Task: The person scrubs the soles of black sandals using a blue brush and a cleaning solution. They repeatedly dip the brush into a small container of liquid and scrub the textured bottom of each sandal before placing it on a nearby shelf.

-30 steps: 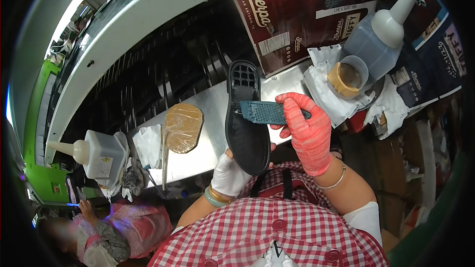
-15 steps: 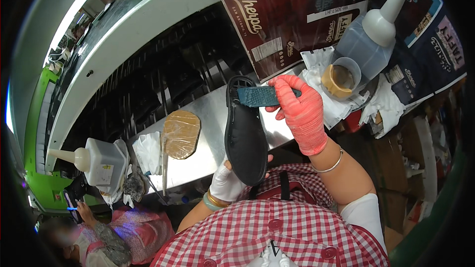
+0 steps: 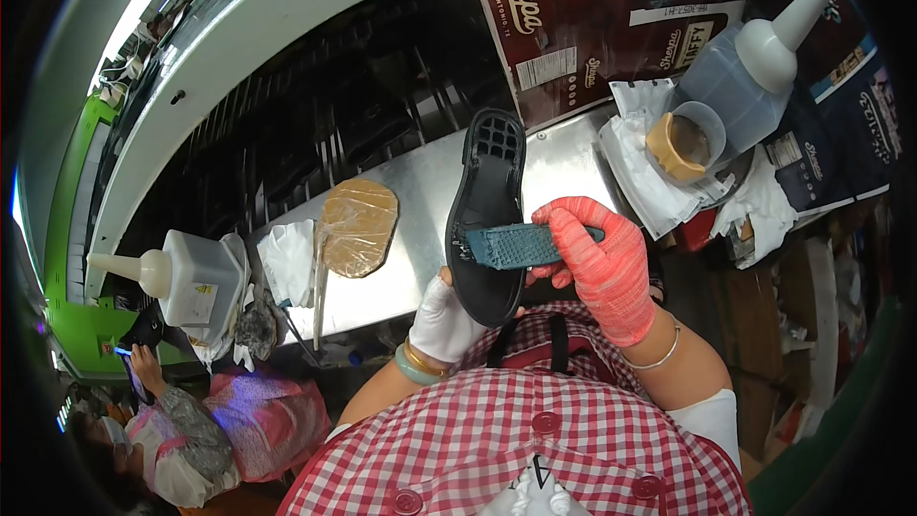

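Head view: the fingers of our coral-gloved right hand (image 3: 602, 272) pinch a blue-green brush (image 3: 516, 247) near its right end, its broad left end over the inside of a black shoe sole (image 3: 489, 191), close to the left rim. Our white-gloved left hand (image 3: 447, 325), fingertips bare, grips the sole's near end from beneath, thumb on one side and a fingertip on the other; the far end shows open cells. We hold the sole up before the metal bench (image 3: 564, 172). Left of the sole, a brown disc (image 3: 359, 229) lies wrapped in clear film, with a thin stick (image 3: 319, 306) and a white packet (image 3: 287, 263) beside it. Farther left is a squared translucent bottle (image 3: 201, 277), its nozzle pointing left. To our right, a clear cup (image 3: 705, 122) with a yellow piece (image 3: 673, 153) on its side stands just beside another nozzled bottle (image 3: 737, 86); the cup seems to hold something brownish, though we cannot be sure. Beyond the bench stands a dark red carton (image 3: 554, 29)
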The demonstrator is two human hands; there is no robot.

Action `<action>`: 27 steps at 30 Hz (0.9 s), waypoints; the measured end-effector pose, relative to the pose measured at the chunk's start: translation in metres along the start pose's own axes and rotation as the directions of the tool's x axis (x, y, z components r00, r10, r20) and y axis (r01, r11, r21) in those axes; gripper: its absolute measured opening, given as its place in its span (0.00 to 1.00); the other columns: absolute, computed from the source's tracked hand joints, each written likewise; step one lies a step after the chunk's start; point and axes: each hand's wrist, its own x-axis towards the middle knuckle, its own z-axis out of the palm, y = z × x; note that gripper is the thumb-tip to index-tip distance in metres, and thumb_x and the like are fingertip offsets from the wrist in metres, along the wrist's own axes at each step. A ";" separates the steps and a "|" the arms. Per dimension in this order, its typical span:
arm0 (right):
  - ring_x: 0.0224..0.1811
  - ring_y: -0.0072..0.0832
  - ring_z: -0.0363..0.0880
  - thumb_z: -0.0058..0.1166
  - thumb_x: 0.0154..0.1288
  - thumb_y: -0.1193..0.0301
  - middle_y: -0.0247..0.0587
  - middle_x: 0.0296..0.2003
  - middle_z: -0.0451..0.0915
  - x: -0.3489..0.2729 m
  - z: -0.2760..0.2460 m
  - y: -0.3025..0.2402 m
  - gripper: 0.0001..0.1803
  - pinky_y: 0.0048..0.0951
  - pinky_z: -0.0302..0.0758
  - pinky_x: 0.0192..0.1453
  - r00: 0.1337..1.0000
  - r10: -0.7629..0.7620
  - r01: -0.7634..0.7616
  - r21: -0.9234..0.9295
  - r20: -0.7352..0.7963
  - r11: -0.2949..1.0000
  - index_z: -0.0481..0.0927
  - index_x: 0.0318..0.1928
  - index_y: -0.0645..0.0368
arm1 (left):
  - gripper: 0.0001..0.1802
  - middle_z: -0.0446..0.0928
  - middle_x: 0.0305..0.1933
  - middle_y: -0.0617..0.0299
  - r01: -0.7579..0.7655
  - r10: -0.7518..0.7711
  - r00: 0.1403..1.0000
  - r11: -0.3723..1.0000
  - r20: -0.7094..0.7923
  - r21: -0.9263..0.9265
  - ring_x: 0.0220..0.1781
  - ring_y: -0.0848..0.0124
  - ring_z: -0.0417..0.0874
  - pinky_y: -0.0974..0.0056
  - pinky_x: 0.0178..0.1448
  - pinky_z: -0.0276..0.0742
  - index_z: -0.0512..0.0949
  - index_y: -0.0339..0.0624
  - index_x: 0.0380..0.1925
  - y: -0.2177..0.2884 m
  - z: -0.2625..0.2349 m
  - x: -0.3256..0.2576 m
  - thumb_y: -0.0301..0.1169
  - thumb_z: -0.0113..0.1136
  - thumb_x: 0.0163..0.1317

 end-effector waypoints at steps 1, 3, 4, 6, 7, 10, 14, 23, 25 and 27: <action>0.23 0.17 0.79 0.50 0.67 0.67 0.35 0.26 0.79 -0.001 0.000 0.001 0.11 0.15 0.71 0.23 1.000 0.012 -0.012 -0.004 0.014 1.000 0.79 0.40 0.63 | 0.40 0.64 0.63 0.51 -0.005 0.005 1.000 1.000 -0.012 -0.013 0.61 0.57 0.70 0.52 0.55 0.77 0.60 0.40 0.62 0.000 0.000 0.000 0.53 0.57 0.57; 0.24 0.18 0.79 0.50 0.66 0.68 0.36 0.27 0.79 -0.005 0.002 -0.002 0.11 0.15 0.72 0.24 0.999 0.048 -0.046 -0.043 0.027 0.998 0.79 0.40 0.64 | 0.38 0.67 0.60 0.49 -0.043 0.041 0.998 0.998 -0.049 -0.036 0.57 0.56 0.73 0.50 0.49 0.80 0.61 0.40 0.61 -0.001 0.003 0.003 0.54 0.55 0.59; 0.24 0.18 0.79 0.50 0.66 0.68 0.36 0.27 0.80 -0.007 0.003 -0.003 0.11 0.16 0.73 0.25 0.997 0.066 -0.064 -0.063 0.034 0.996 0.79 0.39 0.64 | 0.37 0.68 0.59 0.49 -0.063 0.059 0.996 0.997 -0.068 -0.048 0.56 0.55 0.74 0.49 0.45 0.82 0.62 0.40 0.61 -0.001 0.004 0.004 0.54 0.54 0.59; 0.25 0.19 0.79 0.50 0.66 0.69 0.38 0.28 0.80 -0.011 0.005 0.001 0.11 0.17 0.74 0.27 0.997 0.062 -0.062 -0.011 0.055 0.998 0.79 0.40 0.65 | 0.36 0.70 0.57 0.50 -0.052 0.048 0.997 0.997 -0.054 -0.062 0.54 0.56 0.75 0.50 0.45 0.82 0.63 0.41 0.60 0.000 -0.004 0.005 0.55 0.53 0.60; 0.26 0.19 0.79 0.50 0.66 0.70 0.38 0.29 0.80 -0.013 0.005 0.002 0.11 0.17 0.75 0.28 0.996 0.061 -0.062 0.014 0.066 0.998 0.79 0.40 0.65 | 0.36 0.71 0.55 0.51 -0.046 0.043 0.998 0.997 -0.047 -0.069 0.53 0.56 0.76 0.50 0.44 0.82 0.64 0.41 0.59 0.000 -0.005 0.005 0.55 0.52 0.60; 0.27 0.20 0.79 0.50 0.66 0.71 0.41 0.31 0.80 -0.016 0.007 0.001 0.11 0.19 0.77 0.30 0.991 0.081 -0.078 -0.030 0.105 0.997 0.79 0.41 0.67 | 0.34 0.72 0.55 0.54 -0.062 0.060 0.996 0.997 -0.068 -0.037 0.52 0.63 0.76 0.58 0.46 0.80 0.65 0.41 0.58 0.002 -0.001 0.005 0.57 0.47 0.62; 0.30 0.21 0.80 0.50 0.66 0.71 0.42 0.32 0.80 -0.015 0.008 -0.003 0.11 0.20 0.78 0.32 0.976 0.118 -0.091 -0.147 0.186 0.985 0.78 0.41 0.68 | 0.35 0.74 0.53 0.55 -0.024 0.013 0.994 0.995 -0.109 -0.100 0.49 0.64 0.78 0.61 0.41 0.79 0.66 0.43 0.58 0.002 -0.010 0.001 0.59 0.43 0.63; 0.25 0.17 0.78 0.48 0.67 0.64 0.36 0.31 0.79 0.015 0.023 -0.016 0.16 0.15 0.73 0.26 0.856 0.302 -0.158 -0.343 0.420 0.926 0.77 0.46 0.64 | 0.36 0.78 0.45 0.57 0.158 -0.132 0.924 0.986 -0.359 0.043 0.35 0.65 0.81 0.68 0.22 0.67 0.68 0.46 0.55 0.022 -0.012 -0.014 0.63 0.31 0.64; 0.21 0.14 0.76 0.50 0.66 0.62 0.35 0.28 0.79 0.024 0.033 -0.015 0.17 0.14 0.69 0.22 0.834 0.338 -0.177 -0.368 0.436 0.913 0.77 0.45 0.63 | 0.34 0.79 0.42 0.54 0.201 -0.186 0.961 0.978 -0.207 0.055 0.28 0.61 0.82 0.71 0.16 0.64 0.68 0.45 0.54 0.034 -0.018 -0.017 0.61 0.31 0.65; 0.19 0.14 0.75 0.50 0.65 0.62 0.35 0.27 0.78 0.033 0.042 -0.015 0.17 0.14 0.69 0.22 0.803 0.377 -0.190 -0.401 0.462 0.896 0.77 0.45 0.63 | 0.33 0.79 0.42 0.53 0.239 -0.226 0.948 0.970 -0.223 0.035 0.25 0.60 0.82 0.71 0.13 0.62 0.68 0.45 0.54 0.043 -0.023 -0.018 0.59 0.30 0.66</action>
